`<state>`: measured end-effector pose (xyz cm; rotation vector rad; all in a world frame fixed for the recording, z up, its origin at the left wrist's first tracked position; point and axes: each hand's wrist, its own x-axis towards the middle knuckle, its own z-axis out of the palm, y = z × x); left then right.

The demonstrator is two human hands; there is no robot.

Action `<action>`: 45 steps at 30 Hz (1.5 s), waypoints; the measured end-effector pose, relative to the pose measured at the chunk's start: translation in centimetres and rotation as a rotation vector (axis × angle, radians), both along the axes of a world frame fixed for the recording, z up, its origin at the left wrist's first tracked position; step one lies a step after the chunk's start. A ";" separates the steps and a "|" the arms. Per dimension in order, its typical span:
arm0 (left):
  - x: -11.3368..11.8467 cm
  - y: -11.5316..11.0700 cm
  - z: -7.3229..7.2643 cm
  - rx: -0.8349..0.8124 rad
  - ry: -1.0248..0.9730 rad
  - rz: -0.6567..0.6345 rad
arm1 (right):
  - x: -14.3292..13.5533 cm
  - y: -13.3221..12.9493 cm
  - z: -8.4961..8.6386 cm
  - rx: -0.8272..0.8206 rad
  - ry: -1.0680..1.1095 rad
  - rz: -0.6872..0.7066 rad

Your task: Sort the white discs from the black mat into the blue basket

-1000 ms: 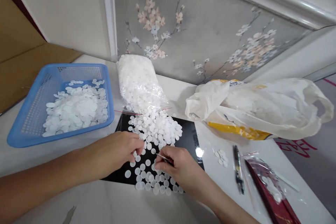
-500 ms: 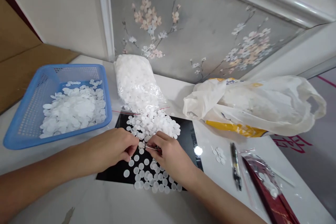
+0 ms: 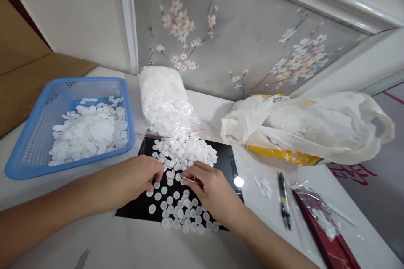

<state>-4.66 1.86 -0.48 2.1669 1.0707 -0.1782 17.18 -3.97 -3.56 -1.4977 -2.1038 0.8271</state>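
Pen point(image 3: 284, 201), red packet point(image 3: 330, 248) right of fingers point(image 3: 196, 170).
Carrier bag point(image 3: 306, 124) beyond fingers, to the right; flowered panel point(image 3: 249, 25) farther beyond; cardboard point(image 3: 25, 63) far left, also beyond.

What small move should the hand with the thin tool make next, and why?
Perhaps the right hand should use its thin tool to draw one loose disc toward the person: the tool's tip is close to discs near the edge of the white pile, while bare patches of the black sheet show just below them.

left hand point(image 3: 139, 178): curled, knuckles up | right hand point(image 3: 206, 187): thumb-and-finger pinch | forearms point(image 3: 82, 193): angled inward
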 end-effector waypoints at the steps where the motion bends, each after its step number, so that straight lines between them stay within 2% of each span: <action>1: 0.1 0.0 -0.5 -0.004 0.009 0.000 | -0.2 0.2 -0.1 0.011 -0.024 -0.012; 4: 0.3 -0.3 -1.5 -0.053 0.059 0.003 | -0.8 0.6 -0.3 0.011 -0.079 -0.001; 8: 0.6 -0.6 -1.1 -0.145 0.050 0.013 | -0.8 0.7 -0.2 0.025 -0.069 -0.007; 12: 1.4 -0.6 -0.1 0.088 -0.020 0.020 | -0.1 0.0 0.3 -0.062 0.070 -0.115; 16: 2.2 -0.9 -0.2 0.174 -0.104 0.023 | 0.7 -1.4 0.1 -0.220 0.211 -0.207; 19: 2.5 -1.2 -1.0 0.227 -0.087 -0.006 | 1.6 -2.2 -0.5 -0.104 0.203 -0.204; 21: 2.6 -1.3 -1.4 0.215 -0.070 -0.012 | 2.3 -2.5 -1.0 0.034 0.131 -0.162; 23: 2.6 -1.3 -1.5 0.187 -0.067 -0.003 | 3.1 -2.5 -1.3 0.093 0.062 -0.117; 29: 2.9 -1.1 -1.3 0.163 -0.072 0.056 | 4.0 -2.2 -1.2 0.033 0.061 -0.085; 34: 3.5 -0.7 -0.7 0.155 -0.023 0.037 | 3.4 -2.1 -1.6 0.122 0.096 -0.182; 38: 3.6 -0.6 -0.8 0.156 -0.003 0.020 | 3.4 -2.0 -2.2 0.159 0.094 -0.109; 41: 3.4 -0.7 -0.8 0.170 -0.041 0.038 | 4.2 -2.1 -1.7 0.153 0.131 -0.120; 45: 3.4 -1.0 0.2 0.098 -0.174 0.129 | 6.1 -2.6 0.4 0.117 0.161 -0.239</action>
